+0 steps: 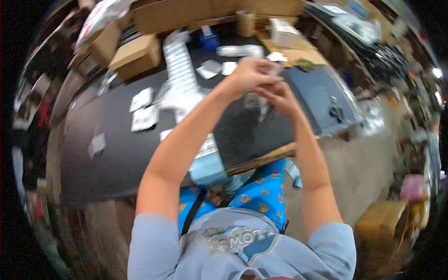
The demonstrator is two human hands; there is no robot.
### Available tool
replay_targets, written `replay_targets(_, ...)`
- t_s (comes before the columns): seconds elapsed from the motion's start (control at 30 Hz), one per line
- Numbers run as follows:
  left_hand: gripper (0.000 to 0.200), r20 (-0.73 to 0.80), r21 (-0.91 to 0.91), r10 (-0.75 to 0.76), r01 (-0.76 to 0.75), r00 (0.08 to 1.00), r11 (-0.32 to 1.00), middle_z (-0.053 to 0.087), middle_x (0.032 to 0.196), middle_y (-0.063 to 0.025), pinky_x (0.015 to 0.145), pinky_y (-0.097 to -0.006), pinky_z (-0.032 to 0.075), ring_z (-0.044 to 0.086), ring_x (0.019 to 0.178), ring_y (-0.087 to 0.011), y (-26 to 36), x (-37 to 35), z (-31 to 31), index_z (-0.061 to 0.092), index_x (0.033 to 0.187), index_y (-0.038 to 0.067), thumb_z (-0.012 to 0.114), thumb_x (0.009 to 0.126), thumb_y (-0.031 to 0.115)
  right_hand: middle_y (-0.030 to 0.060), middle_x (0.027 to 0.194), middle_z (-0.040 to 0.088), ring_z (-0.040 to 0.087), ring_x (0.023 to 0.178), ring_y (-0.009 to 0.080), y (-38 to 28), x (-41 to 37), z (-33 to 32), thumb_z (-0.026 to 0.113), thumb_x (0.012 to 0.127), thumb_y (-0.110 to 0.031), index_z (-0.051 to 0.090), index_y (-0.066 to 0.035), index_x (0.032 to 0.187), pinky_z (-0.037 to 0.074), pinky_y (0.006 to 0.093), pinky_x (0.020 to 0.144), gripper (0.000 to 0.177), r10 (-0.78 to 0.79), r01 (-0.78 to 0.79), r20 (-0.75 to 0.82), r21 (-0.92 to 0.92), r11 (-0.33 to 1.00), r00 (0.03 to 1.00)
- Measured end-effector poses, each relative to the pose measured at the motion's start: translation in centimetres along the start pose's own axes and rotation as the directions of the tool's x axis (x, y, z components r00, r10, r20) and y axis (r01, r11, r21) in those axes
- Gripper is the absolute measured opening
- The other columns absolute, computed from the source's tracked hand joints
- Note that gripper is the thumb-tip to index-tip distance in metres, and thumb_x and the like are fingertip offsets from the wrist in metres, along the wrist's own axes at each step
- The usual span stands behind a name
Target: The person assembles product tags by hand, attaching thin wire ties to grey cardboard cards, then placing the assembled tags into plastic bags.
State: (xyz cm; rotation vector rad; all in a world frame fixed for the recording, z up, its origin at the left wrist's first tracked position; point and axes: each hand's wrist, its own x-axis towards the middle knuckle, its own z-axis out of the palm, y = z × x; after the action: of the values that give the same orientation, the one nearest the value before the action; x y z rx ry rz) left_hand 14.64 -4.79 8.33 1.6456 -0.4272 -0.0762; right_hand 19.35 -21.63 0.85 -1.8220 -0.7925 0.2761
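Both of my hands meet over the far right part of the black table. My left hand (pixel 247 77) has its fingers pressed together around something small and pale, too blurred to name. Just below and right of it, my right hand (pixel 280 95) is closed too, its fingertips touching the left one. A clear, crumpled plastic piece (pixel 262 106) hangs beneath the hands. Left of them, a long strip of printed labels (pixel 181 70) runs down the table to a light blue end (pixel 207 168) at the near edge. Small white packets (pixel 145 117) lie left of the strip.
On the table (pixel 116 163) stand a cardboard box (pixel 136 57), a blue bottle (pixel 209 41), a tape roll (pixel 245 23) and a white box (pixel 284 32). Scissors (pixel 335 111) lie at the right. A cardboard box (pixel 380 226) sits on the floor at right.
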Motion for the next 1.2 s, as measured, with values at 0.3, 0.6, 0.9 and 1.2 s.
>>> replay_targets(0.3,0.028,-0.255,-0.321,0.100,-0.182,0.962,0.929,0.067,0.078,-0.0120,0.061,-0.0262,0.052,0.065,0.068,-0.0165,0.4,-2.1,-1.5,0.064,0.092,-0.007,0.076,0.069,0.003,0.0068,0.095,0.063,0.058,0.086,0.0146,-5.1,-1.0,1.2,0.052,0.094,-0.014,0.058,0.003,0.108,0.043,0.0247,0.081,0.024,-0.218,0.224,-0.051,0.244,0.944,0.975)
replay_targets(0.6,0.034,-0.243,-0.490,0.073,-0.187,0.967,0.852,0.067,0.087,-0.0133,0.064,-0.0252,0.054,0.066,0.074,-0.0163,4.2,-8.1,-4.5,0.061,0.104,-0.008,0.073,0.073,0.000,0.0016,0.084,0.058,0.051,0.075,0.0094,-12.7,-1.2,6.5,0.046,0.097,-0.024,0.058,0.002,0.108,0.040,0.0229,0.070,0.030,-0.166,0.157,-0.009,0.388,0.908,0.986)
replay_targets(0.9,0.059,-0.385,-0.010,0.052,-0.060,0.922,0.998,0.060,0.113,-0.0201,0.090,-0.0291,0.048,0.062,0.099,-0.0217,3.6,-18.3,-12.5,0.050,0.122,-0.009,0.072,0.078,0.025,0.0001,0.069,0.051,0.047,0.065,0.0079,-14.8,-0.7,8.3,0.044,0.097,-0.025,0.057,-0.004,0.086,0.036,0.0216,0.062,0.028,-0.307,0.313,-0.062,0.211,0.926,0.950)
replay_targets(1.2,0.088,-1.000,0.008,-0.021,0.999,0.009,0.051,0.057,0.118,-0.0194,0.096,-0.0472,0.040,0.052,0.114,-0.0353,-5.0,-39.1,-34.0,0.058,0.115,0.001,0.077,0.054,0.061,0.0014,0.071,0.046,0.044,0.067,0.0100,-12.7,-5.1,1.5,0.040,0.099,-0.017,0.055,-0.002,0.089,0.036,0.0229,0.066,0.023,-0.270,0.251,-0.218,-0.112,0.962,0.938)
